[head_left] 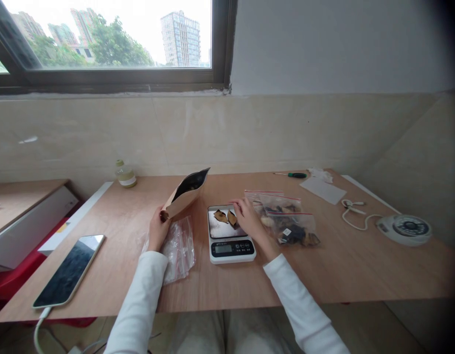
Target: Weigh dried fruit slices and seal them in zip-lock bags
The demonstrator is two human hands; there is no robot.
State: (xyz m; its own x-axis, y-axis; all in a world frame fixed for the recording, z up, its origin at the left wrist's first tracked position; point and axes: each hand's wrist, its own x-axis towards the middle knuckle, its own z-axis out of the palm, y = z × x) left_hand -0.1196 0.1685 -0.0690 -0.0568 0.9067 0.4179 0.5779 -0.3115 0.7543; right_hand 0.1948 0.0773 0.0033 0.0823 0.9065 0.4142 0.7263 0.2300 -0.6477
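My left hand (159, 228) grips the lower corner of a brown kraft paper pouch (183, 200), tilted with its dark mouth gaping to the upper right. Under that hand lie clear zip bags (179, 250). On the pan of a white digital kitchen scale (233, 250) rest two brown dried slices (220, 216). My right hand (247, 219) is over the pan's right side, close beside the right-hand slice, with its index finger stretched out. Whether its fingertips touch the slice is hard to make out. The scale's display is too small to read.
Filled zip bags (292, 228) of dried pieces lie right of the scale. Farther right are a screwdriver (297, 175), white paper (323, 190) and a white round device (404, 229) with a cable. A phone (70, 271) and a small bottle (125, 174) are at left.
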